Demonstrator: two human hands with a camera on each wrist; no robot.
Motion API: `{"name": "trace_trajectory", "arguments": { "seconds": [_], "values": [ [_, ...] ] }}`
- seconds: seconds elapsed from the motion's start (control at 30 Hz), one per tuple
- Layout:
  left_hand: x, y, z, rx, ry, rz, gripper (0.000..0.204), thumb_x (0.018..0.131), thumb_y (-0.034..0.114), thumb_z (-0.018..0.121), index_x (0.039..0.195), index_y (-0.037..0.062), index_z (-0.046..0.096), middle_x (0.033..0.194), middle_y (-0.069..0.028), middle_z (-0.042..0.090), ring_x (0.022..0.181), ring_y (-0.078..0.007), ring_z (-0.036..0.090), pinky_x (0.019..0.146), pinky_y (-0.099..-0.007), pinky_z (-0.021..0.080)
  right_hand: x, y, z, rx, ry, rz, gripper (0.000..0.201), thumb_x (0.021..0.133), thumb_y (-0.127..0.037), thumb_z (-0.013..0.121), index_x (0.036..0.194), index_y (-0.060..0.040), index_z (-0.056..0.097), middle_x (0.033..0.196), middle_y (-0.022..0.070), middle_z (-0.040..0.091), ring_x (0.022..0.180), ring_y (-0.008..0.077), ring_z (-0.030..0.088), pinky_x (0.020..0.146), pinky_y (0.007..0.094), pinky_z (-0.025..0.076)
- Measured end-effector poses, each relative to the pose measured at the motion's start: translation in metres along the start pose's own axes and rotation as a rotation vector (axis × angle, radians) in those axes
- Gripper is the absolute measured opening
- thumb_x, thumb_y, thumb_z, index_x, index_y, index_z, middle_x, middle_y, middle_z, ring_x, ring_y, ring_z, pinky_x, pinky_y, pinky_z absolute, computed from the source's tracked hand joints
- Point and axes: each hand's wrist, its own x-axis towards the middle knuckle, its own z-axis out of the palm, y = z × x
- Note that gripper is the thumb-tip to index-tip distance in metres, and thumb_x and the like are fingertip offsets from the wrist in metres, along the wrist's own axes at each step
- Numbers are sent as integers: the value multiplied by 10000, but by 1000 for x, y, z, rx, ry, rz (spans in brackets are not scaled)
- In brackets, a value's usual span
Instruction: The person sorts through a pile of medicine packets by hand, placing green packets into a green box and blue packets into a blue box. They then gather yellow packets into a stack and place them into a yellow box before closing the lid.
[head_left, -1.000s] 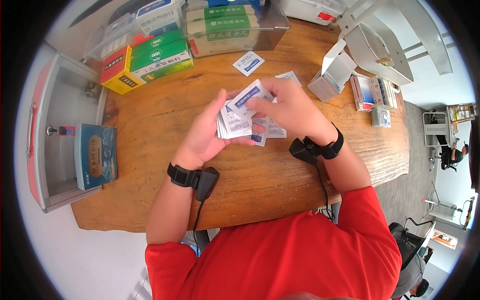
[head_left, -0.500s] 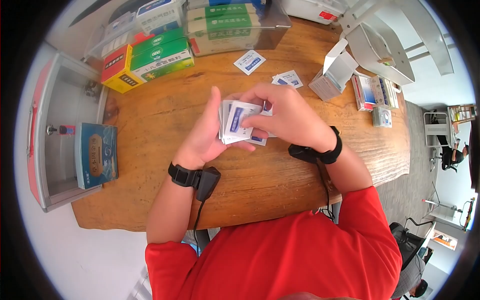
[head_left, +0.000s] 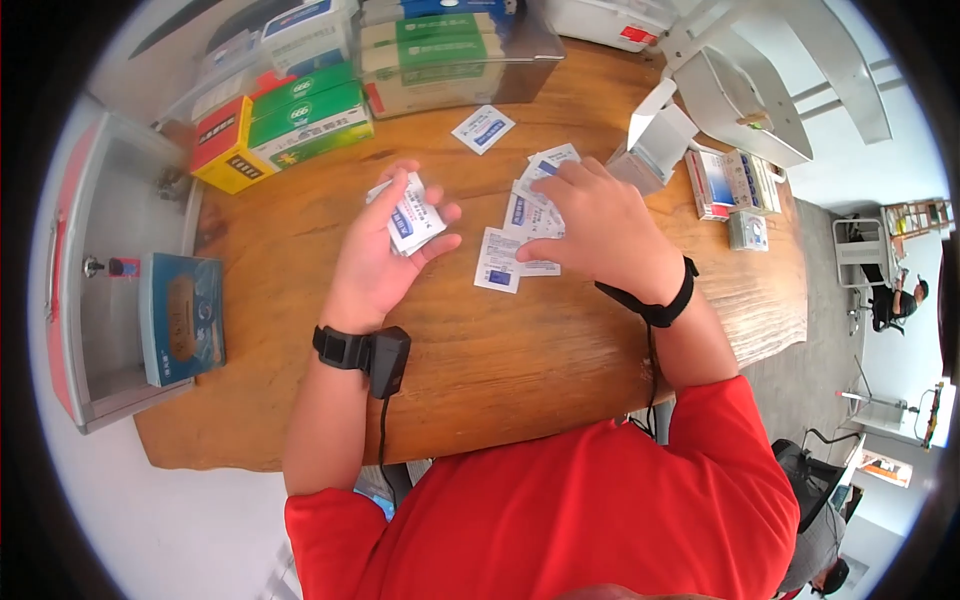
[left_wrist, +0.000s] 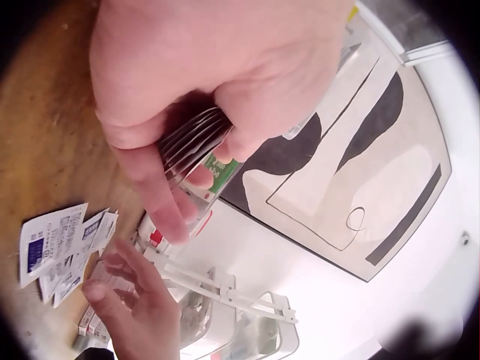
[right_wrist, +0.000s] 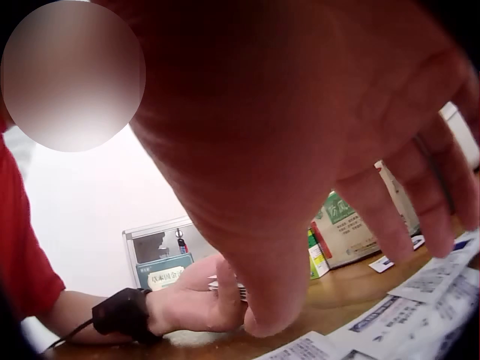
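In the head view the left hand (head_left: 378, 250) grips a stack of white-and-blue sachets (head_left: 412, 222), thumb on top. The left wrist view shows the stack edge-on (left_wrist: 196, 142) between its thumb and fingers. Over a spread of loose sachets (head_left: 497, 262) hovers the right hand (head_left: 615, 232), fingers apart and slightly bent, with nothing visible between them. In the right wrist view its fingers (right_wrist: 375, 214) hang above the loose sachets (right_wrist: 390, 322); contact cannot be told. A single sachet (head_left: 483, 130) lies farther back on the table.
Green and yellow boxes (head_left: 310, 125) and a clear bin (head_left: 530, 75) stand at the back. An opened white carton (head_left: 655, 145), small boxes (head_left: 712, 185) and a white basket (head_left: 745, 100) are at the right. A blue box (head_left: 183, 318) leans by a cabinet (head_left: 120, 375) at the left.
The hands have parted: the left has moved left with the stack, while the right has let go of the sachet it held on the stack and stands over the loose ones.
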Motion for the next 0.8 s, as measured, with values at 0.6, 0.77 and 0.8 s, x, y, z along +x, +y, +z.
{"name": "trace_trajectory", "arguments": {
  "seconds": [0.6, 0.77, 0.8],
  "values": [
    [2, -7, -1, 73, -91, -84, 337, 1161, 387, 523, 1393, 147, 572, 1129, -97, 687, 1055, -293, 754, 814, -439, 702, 13, 5, 35, -62, 151, -218, 314, 834, -102, 788, 1128, -19, 716, 1020, 152, 727, 982, 334, 725, 825, 436, 605],
    [5, -5, -10, 42, -90, -94, 472, 1136, 528, 510, 1389, 136, 583, 1161, -122, 720, 1080, -334, 766, 773, -425, 708, 23, 8, 40, 98, 393, -124, 223, 849, -13, 694, 1070, -26, 721, 790, 169, 729, 697, 351, 716, 644, 479, 587],
    [4, -5, -9, 55, -84, -96, 532, 1124, 584, 498, 1388, 131, 587, 1183, -133, 730, 1097, -345, 768, 762, -421, 709, 25, 7, 37, 103, 393, -138, 223, 849, -13, 694, 1070, -26, 721, 790, 169, 729, 697, 351, 716, 644, 479, 587]
  ]
}}
